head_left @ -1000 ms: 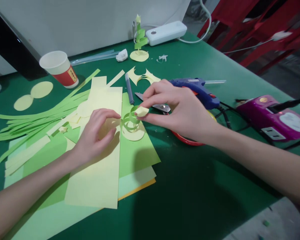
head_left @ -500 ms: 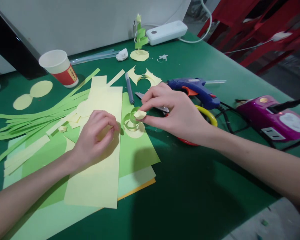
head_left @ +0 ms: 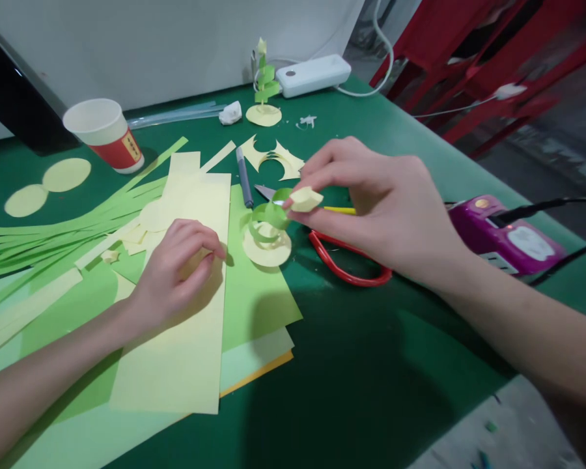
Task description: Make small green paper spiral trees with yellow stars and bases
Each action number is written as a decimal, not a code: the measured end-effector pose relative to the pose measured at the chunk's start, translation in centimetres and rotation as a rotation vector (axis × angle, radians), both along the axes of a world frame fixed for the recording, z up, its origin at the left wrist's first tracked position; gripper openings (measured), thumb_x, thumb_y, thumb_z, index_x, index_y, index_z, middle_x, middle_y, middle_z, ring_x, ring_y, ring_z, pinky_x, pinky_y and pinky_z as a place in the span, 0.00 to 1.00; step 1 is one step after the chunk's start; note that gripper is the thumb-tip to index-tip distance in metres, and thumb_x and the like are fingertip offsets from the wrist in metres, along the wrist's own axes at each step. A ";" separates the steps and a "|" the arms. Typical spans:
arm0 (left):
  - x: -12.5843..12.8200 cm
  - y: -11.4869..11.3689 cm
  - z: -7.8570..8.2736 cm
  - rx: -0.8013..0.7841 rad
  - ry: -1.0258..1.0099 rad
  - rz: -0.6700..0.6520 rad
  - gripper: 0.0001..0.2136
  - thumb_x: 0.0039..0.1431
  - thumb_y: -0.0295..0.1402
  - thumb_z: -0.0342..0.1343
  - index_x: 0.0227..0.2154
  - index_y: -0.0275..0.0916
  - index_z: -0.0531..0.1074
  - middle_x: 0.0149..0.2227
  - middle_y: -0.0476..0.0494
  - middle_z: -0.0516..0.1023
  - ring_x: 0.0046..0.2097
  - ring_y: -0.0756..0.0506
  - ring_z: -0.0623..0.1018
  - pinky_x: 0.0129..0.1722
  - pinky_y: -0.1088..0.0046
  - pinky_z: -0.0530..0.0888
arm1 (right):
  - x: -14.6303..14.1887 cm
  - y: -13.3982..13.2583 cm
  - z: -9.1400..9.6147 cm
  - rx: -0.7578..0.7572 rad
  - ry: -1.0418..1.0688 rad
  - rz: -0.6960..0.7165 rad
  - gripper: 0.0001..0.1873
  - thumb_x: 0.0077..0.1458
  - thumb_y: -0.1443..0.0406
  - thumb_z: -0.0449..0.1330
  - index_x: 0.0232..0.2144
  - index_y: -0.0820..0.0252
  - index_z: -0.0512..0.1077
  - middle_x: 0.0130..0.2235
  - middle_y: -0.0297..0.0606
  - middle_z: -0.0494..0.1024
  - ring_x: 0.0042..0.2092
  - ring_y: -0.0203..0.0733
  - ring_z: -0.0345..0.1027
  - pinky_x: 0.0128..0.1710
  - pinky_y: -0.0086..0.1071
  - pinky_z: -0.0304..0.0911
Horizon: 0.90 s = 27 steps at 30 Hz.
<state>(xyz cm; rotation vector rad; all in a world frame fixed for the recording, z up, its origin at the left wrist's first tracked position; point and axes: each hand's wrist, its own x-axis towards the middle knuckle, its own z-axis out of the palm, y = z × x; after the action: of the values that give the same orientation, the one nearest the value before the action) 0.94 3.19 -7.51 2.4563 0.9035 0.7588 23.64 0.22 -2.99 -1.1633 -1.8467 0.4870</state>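
Observation:
My right hand (head_left: 371, 195) pinches a small folded pale-yellow paper star (head_left: 306, 198) between thumb and fingertips. Below and left of the star, a curled green paper strip (head_left: 269, 213) rises in loops from a round pale-yellow paper base (head_left: 267, 254). That base sits over the light-green sheet (head_left: 254, 293). My left hand (head_left: 178, 267) rests on a long pale-yellow sheet (head_left: 176, 371), fingers loosely curled with a gap to the thumb and nothing in them. Scissors with a red handle (head_left: 342, 260) lie partly hidden beneath my right hand.
Green paper strips (head_left: 102, 215) fan out at left, near two yellow discs (head_left: 67, 174) and a paper cup (head_left: 107, 140). A grey marker (head_left: 244, 177) lies by yellow offcuts (head_left: 286, 159). Behind stands a finished-looking paper tree (head_left: 266, 85). A purple power socket (head_left: 508, 234) sits at right.
My right hand has lifted the star a little up and to the right, and the green curl is drawn up with it. My left hand stays on the sheet. The view has shifted slightly.

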 end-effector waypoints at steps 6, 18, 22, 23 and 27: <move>-0.1 0.1 -0.2 -0.057 -0.004 0.014 0.07 0.57 0.28 0.46 0.30 0.44 0.69 0.32 0.49 0.74 0.40 0.43 0.71 0.44 0.61 0.68 | 2.2 -2.1 -0.4 0.050 -0.047 -0.006 0.06 0.47 0.71 0.60 0.24 0.55 0.71 0.29 0.34 0.69 0.34 0.39 0.61 0.36 0.39 0.56; -0.1 -0.3 -0.4 0.054 0.123 -0.148 0.12 0.59 0.25 0.44 0.38 0.39 0.72 0.41 0.47 0.78 0.45 0.46 0.73 0.50 0.63 0.67 | 2.4 -0.5 -2.3 0.106 0.106 -0.192 0.04 0.46 0.70 0.60 0.24 0.57 0.70 0.30 0.35 0.69 0.36 0.40 0.63 0.39 0.40 0.57; -0.3 -0.7 -0.4 0.165 0.355 -0.293 0.17 0.63 0.28 0.41 0.52 0.39 0.65 0.54 0.46 0.70 0.56 0.45 0.68 0.59 0.57 0.57 | 1.9 0.1 -2.0 0.008 0.280 -0.202 0.04 0.45 0.70 0.60 0.23 0.58 0.70 0.30 0.33 0.69 0.35 0.37 0.63 0.37 0.35 0.58; -0.3 -0.8 -0.4 0.174 0.417 -0.306 0.17 0.64 0.30 0.40 0.54 0.39 0.62 0.57 0.46 0.66 0.58 0.45 0.65 0.60 0.55 0.55 | 1.9 0.2 -2.0 -0.024 0.331 -0.207 0.03 0.45 0.69 0.61 0.22 0.58 0.70 0.30 0.33 0.68 0.34 0.36 0.62 0.37 0.34 0.58; -0.4 -1.1 0.0 0.143 0.587 -0.303 0.20 0.66 0.35 0.36 0.59 0.40 0.54 0.61 0.48 0.58 0.61 0.45 0.60 0.61 0.53 0.52 | 2.2 0.6 -2.6 -0.124 0.448 -0.214 0.04 0.45 0.66 0.61 0.23 0.59 0.70 0.29 0.32 0.67 0.32 0.33 0.60 0.34 0.31 0.57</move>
<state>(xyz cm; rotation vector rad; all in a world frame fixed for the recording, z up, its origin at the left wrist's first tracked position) 0.59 2.11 -7.52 2.9107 0.6442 -0.0145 25.83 0.77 -5.62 -1.2025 -1.3095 0.6832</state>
